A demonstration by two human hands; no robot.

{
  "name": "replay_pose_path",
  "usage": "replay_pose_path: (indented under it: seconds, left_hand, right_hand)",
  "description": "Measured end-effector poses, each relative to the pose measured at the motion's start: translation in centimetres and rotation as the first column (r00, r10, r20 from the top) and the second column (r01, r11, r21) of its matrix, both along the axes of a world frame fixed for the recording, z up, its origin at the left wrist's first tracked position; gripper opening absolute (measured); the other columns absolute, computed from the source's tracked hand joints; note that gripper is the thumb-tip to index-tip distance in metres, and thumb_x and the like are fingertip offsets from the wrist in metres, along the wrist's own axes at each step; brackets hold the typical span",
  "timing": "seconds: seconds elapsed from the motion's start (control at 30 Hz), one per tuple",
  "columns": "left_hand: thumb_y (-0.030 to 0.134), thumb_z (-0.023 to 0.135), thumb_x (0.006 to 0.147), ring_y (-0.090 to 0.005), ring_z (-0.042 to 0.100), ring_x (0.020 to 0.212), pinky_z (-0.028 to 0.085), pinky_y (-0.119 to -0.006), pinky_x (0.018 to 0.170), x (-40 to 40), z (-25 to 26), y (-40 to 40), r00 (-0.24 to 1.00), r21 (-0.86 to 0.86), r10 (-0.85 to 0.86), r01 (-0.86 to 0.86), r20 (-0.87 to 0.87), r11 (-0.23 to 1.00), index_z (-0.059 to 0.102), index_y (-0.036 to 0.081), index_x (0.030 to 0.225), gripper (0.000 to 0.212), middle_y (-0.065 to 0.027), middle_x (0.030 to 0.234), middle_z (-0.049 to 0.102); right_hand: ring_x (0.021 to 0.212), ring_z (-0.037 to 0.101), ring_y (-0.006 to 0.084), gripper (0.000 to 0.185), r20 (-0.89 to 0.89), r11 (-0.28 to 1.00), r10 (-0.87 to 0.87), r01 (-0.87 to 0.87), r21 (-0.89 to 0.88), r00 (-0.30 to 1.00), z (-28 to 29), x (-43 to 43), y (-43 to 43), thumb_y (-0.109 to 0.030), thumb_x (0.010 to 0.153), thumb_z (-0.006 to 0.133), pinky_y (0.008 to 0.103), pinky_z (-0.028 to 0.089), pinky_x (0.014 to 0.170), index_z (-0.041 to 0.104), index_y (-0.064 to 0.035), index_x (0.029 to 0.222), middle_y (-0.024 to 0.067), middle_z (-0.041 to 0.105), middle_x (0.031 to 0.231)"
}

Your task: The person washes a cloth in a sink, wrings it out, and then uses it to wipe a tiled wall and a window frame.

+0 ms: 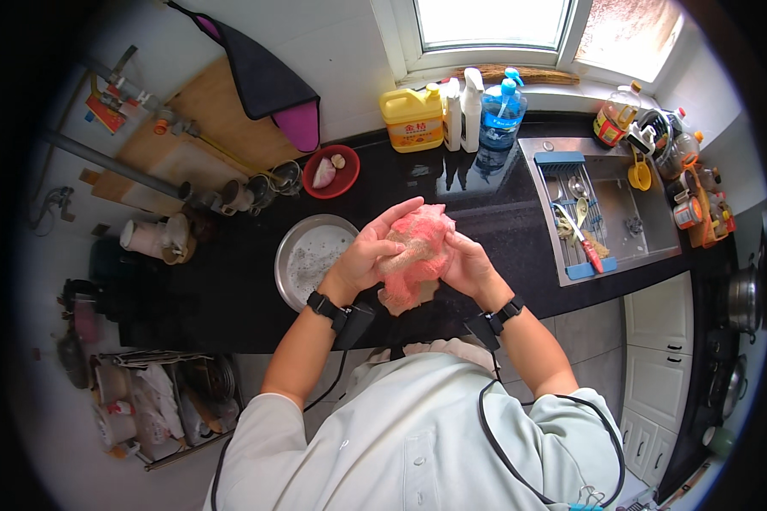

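A crumpled pink and beige cloth (415,255) is bunched between my two hands, above the front part of the black countertop (479,217). My left hand (367,252) grips its left side, the thumb pressed over a beige fold. On the right side, the fingertips of my right hand (473,259) pinch the cloth. One loose end hangs down towards the counter's front edge. Just left of my left hand stands a round metal basin (286,246) holding whitish, sudsy water; my left wrist covers part of its rim.
A red bowl (351,182) with garlic sits behind the basin. Along the back wall stand a yellow jug (412,121), a white spray bottle (472,115) and a blue pump bottle (503,118). At right is a metal sink (620,198) with a rack holding utensils and a red-handled knife (591,252).
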State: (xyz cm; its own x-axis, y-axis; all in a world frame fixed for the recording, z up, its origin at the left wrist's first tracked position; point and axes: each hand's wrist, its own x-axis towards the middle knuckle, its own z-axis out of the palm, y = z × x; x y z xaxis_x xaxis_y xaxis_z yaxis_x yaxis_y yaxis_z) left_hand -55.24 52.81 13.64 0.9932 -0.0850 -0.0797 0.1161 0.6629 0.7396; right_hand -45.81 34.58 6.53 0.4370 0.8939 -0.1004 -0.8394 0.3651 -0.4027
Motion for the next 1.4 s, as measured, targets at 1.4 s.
replay_pose_path:
  seconds: [1.4]
  left_hand:
    - [-0.005,0.071,0.082,-0.0091,0.061,0.083,0.051,-0.025,0.079,2.0,-6.5,3.9,0.807,0.434,0.587,-0.551,0.063,0.712,0.063,0.008,0.096,0.02,0.0006,0.089,0.065]
  right_hand:
    - [0.091,0.065,0.0108,0.023,0.784,0.666,-0.143,0.645,-0.375,0.603,1.3,12.7,-12.4,-0.004,0.084,0.074,0.0251,0.051,0.085,0.067,-0.0026,0.106,0.0028,0.069,0.099]
